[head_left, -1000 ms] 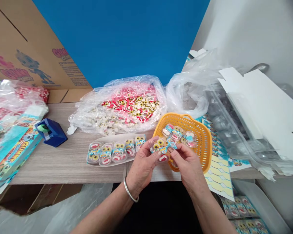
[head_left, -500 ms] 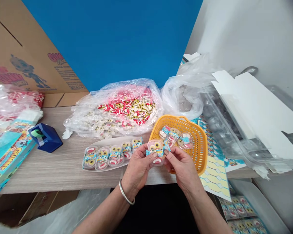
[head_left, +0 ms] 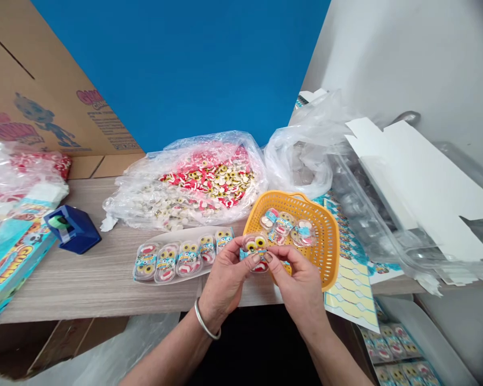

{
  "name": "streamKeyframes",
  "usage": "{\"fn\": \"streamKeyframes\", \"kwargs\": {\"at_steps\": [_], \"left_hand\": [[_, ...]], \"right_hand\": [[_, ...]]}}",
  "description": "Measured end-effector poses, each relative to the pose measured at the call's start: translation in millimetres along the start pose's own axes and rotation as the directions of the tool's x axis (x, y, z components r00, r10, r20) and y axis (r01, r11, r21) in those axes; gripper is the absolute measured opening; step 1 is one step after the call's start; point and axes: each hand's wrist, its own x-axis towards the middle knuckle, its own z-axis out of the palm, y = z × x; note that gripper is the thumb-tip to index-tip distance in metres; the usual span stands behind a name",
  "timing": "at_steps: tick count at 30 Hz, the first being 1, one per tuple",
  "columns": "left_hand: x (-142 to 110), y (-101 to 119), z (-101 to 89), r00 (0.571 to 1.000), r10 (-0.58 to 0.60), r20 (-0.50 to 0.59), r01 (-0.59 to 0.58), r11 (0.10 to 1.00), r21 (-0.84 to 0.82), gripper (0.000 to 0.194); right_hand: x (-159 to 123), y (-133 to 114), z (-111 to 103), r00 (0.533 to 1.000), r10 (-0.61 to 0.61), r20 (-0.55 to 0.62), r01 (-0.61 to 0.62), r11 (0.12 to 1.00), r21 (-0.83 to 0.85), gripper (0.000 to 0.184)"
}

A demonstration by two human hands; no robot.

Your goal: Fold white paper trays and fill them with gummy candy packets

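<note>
Between my two hands is a small clear plastic candy box [head_left: 256, 244] with eye-shaped and red gummies inside and a blue label band around its middle. My left hand [head_left: 227, 273], with a bangle at the wrist, grips its left side, thumb on the front. The thumb and fingers of my right hand [head_left: 295, 279] pinch the box's right side at the label. Just behind is an orange basket [head_left: 330, 241] holding several similar filled boxes [head_left: 282, 227]. Left of my hands, a white tray [head_left: 201, 277] carries a row of filled candy boxes [head_left: 167, 262].
A plastic bag of loose gummies [head_left: 213, 177] lies behind the tray. A blue tape dispenser [head_left: 74, 230] and a printed carton [head_left: 20, 252] are at left. Yellow label sheets [head_left: 352, 289], clear plastic packaging [head_left: 358, 214] and white card [head_left: 422, 177] occupy the right side.
My right fingers have moved left across the front of the box, and the label's loose right end now lies against it. My left hand keeps its hold.
</note>
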Motion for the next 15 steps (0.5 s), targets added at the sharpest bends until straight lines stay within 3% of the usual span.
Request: {"fn": "streamKeyframes", "kwargs": {"at_steps": [5,15], "left_hand": [[-1,-1,-1.5,0.999,-0.014,0.04,0.015,1.0,-0.016,0.031],[0,-2,4.0,0.998,-0.041,0.037,0.041,0.999,-0.011,0.029]], "right_hand": [[1,9,-4,0.98,0.149,0.132,-0.172,0.968,0.181,0.027],[-1,15,2,0.974,0.174,0.148,-0.212,0.926,0.311,0.025]]}}
